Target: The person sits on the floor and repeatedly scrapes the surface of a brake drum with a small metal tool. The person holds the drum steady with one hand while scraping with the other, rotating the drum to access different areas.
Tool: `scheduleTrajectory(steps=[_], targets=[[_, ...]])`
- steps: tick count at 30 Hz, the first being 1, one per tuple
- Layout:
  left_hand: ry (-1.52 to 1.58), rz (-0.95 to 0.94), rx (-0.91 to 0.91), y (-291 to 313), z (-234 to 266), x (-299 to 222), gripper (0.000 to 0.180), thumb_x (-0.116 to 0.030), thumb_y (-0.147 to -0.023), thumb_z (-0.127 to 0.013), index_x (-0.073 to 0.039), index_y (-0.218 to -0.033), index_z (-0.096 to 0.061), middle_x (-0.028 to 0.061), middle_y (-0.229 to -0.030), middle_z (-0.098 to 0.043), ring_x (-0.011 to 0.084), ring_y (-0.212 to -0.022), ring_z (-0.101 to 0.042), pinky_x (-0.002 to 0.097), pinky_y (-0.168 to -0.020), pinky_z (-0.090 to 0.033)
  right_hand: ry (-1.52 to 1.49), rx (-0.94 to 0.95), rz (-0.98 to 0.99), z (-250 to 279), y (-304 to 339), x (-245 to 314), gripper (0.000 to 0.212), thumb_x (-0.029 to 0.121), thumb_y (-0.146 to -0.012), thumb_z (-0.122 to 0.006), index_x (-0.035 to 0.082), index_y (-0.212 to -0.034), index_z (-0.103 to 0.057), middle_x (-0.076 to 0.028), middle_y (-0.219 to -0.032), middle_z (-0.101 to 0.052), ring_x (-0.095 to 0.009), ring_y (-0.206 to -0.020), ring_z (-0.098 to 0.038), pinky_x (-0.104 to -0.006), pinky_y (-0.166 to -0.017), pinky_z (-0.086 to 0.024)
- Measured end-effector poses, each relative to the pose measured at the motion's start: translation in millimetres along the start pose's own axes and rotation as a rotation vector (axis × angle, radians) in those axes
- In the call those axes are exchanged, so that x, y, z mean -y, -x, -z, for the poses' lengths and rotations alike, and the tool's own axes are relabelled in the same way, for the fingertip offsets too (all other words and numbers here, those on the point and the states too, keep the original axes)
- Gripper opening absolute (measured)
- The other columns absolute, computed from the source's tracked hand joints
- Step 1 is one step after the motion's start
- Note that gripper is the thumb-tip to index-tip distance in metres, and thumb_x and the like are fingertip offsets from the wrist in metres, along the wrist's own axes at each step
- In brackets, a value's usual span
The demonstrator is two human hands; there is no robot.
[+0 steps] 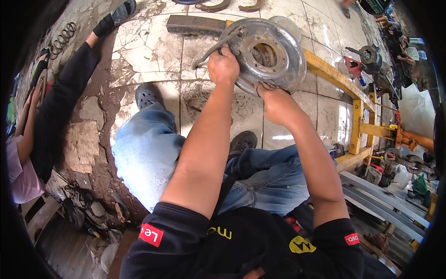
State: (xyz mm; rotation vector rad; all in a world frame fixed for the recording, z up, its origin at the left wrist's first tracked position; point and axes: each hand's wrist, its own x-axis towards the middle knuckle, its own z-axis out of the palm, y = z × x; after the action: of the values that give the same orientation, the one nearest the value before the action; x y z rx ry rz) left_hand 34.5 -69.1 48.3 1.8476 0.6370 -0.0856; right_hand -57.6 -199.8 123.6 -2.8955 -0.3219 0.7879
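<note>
A round, worn metal brake backing plate with a big centre hole and small bolt holes is held tilted above the tiled floor. My left hand is closed at its left edge, beside a bent metal lever that sticks out to the left. My right hand grips the lower rim, its fingertips partly hidden behind the plate. A dark metal beam lies just beyond my left hand. Behind the plate, the edge of a paler round disc shows.
Curved brake shoes lie at the far edge. A yellow steel frame runs along the right, near a red jack stand and an axle assembly. Another person's leg stretches out at left, by a coil spring.
</note>
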Motion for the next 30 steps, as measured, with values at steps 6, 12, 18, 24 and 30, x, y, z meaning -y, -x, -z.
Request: scheduleTrajectory(steps=[6, 12, 18, 24, 30], targets=[[0.014, -0.031, -0.055, -3, -1, 2, 0.056, -0.044, -0.098, -0.048, 0.006, -0.116, -0.065, 0.0298, -0.120, -0.064, 0.0443, -0.115, -0.059, 0.0466, -0.102, -0.043, -0.134, -0.084, 0.077, 7, 16, 4, 0.073, -0.010, -0.075, -0.050, 0.000, -0.147, -0.040, -0.028, -0.139, -0.052, -0.040, -0.129, -0.051, -0.0454, -0.110, -0.041], [-0.001, 0.004, -0.011, 0, -2, 3, 0.055, -0.044, -0.098, -0.048, 0.004, -0.119, -0.065, 0.0288, -0.121, -0.064, 0.0430, -0.116, -0.058, 0.0460, -0.102, -0.044, -0.327, 0.088, -0.053, 13, 15, -9, 0.083, -0.008, -0.075, -0.050, 0.010, -0.154, -0.030, -0.030, -0.131, -0.057, -0.041, -0.121, -0.056, -0.0462, -0.102, -0.044], [-0.001, 0.000, -0.035, -2, 1, 3, 0.059, -0.043, -0.098, -0.047, 0.010, -0.119, -0.063, 0.0316, -0.122, -0.061, 0.0428, -0.118, -0.057, 0.0457, -0.104, -0.042, -0.278, 0.043, -0.024, 2, 2, -6, 0.083, -0.005, -0.082, -0.049, 0.015, -0.158, -0.023, -0.031, -0.128, -0.057, -0.044, -0.116, -0.057, -0.0475, -0.099, -0.045], [0.006, 0.012, -0.010, -3, -2, 4, 0.060, -0.044, -0.098, -0.047, 0.010, -0.119, -0.063, 0.0317, -0.123, -0.061, 0.0429, -0.120, -0.056, 0.0454, -0.104, -0.042, -0.331, -0.007, 0.003, 0, 9, -10, 0.080, 0.006, -0.090, -0.055, 0.016, -0.159, -0.016, -0.032, -0.133, -0.054, -0.046, -0.122, -0.054, -0.0478, -0.102, -0.044], [0.004, 0.026, 0.015, -2, 0, -2, 0.063, -0.046, -0.098, -0.046, 0.010, -0.119, -0.063, 0.0316, -0.124, -0.061, 0.0427, -0.119, -0.058, 0.0463, -0.103, -0.042, -0.317, -0.131, 0.140, 3, 18, 2, 0.090, 0.029, -0.089, -0.067, 0.011, -0.158, -0.013, -0.031, -0.133, -0.056, -0.046, -0.124, -0.053, -0.0475, -0.106, -0.043]])
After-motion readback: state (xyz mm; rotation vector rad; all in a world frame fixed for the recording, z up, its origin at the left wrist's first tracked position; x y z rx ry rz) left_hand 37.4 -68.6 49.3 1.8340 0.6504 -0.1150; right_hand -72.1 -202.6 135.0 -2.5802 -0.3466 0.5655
